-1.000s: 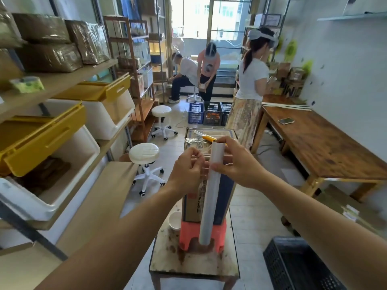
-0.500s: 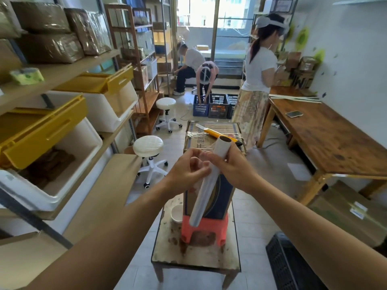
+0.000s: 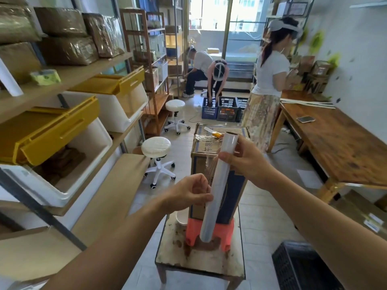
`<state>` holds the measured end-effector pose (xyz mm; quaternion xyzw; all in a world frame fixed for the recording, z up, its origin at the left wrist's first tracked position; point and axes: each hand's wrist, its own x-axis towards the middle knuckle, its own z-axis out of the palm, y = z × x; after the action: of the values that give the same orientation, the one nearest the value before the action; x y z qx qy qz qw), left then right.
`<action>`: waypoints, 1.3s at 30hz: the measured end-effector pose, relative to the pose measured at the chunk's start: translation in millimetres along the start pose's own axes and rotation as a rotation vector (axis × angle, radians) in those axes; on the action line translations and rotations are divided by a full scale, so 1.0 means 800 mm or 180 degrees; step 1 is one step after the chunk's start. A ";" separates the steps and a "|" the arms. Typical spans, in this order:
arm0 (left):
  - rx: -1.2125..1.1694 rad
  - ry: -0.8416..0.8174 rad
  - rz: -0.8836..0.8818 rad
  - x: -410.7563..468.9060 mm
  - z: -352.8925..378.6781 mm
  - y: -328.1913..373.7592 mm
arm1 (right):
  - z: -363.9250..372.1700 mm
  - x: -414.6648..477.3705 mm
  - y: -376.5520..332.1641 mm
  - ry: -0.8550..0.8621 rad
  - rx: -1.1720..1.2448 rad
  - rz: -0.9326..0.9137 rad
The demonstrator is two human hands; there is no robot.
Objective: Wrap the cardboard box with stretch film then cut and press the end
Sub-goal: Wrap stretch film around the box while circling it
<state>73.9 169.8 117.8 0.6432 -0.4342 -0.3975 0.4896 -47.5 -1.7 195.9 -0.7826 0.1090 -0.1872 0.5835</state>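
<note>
Film roll [image 3: 217,185] near-upright, top tilted right

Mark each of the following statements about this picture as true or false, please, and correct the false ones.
1. The right hand grips the film roll near its upper end. True.
2. The cardboard box stands directly on the floor. False: it stands on a red stool, which is on a small table.
3. A yellow cutter lies on top of the box. True.
4. The left hand holds the cutter. False: the left hand pinches the film roll lower down.
</note>
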 end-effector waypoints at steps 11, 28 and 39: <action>0.0340 0.0305 0.0426 -0.004 0.024 0.001 | -0.017 -0.024 -0.020 -0.0281 0.0200 0.0047; 0.0866 0.1417 0.0757 -0.026 0.057 -0.027 | -0.012 -0.042 -0.035 0.0031 0.0711 0.0127; 0.1186 0.2082 0.1195 -0.042 0.053 -0.046 | 0.007 -0.043 -0.042 0.0255 0.0574 0.0014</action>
<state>29.9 195.2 76.4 0.7228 -0.4300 0.0091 0.5409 -78.1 26.5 220.5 -0.7185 0.1167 -0.2261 0.6473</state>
